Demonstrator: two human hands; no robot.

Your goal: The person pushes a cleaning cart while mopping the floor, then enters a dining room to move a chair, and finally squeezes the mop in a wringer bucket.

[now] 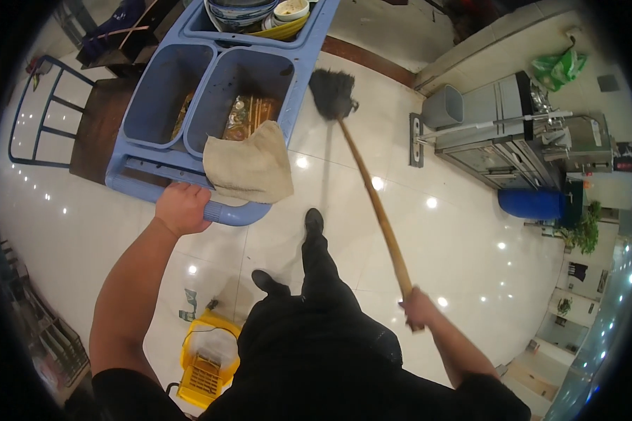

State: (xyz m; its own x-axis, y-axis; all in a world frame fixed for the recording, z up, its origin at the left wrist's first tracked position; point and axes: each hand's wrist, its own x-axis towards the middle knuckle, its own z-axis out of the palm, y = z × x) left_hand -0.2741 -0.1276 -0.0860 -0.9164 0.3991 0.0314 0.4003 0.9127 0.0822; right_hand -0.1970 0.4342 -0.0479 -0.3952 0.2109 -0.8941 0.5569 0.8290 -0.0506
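My left hand (184,208) is wrapped round the handle bar of a blue-grey plastic cart (137,184). A beige cloth (249,165) drapes over the cart's edge beside that hand. Two deep bins in the cart hold food waste (249,116), and stacked bowls (242,12) sit in the far compartment. My right hand (419,309) is closed round the wooden handle of a mop (372,193), near its end. The mop's dark, shaggy head (332,92) rests on the tiled floor, just right of the cart.
A yellow mop bucket (205,382) stands behind my left side. To the left is a chair (102,126) with a metal-framed back. Along the right are a steel cabinet (470,154), a grey bin (443,107), a blue barrel (531,203) and a green bag (559,69). The tiles (463,274) look glossy.
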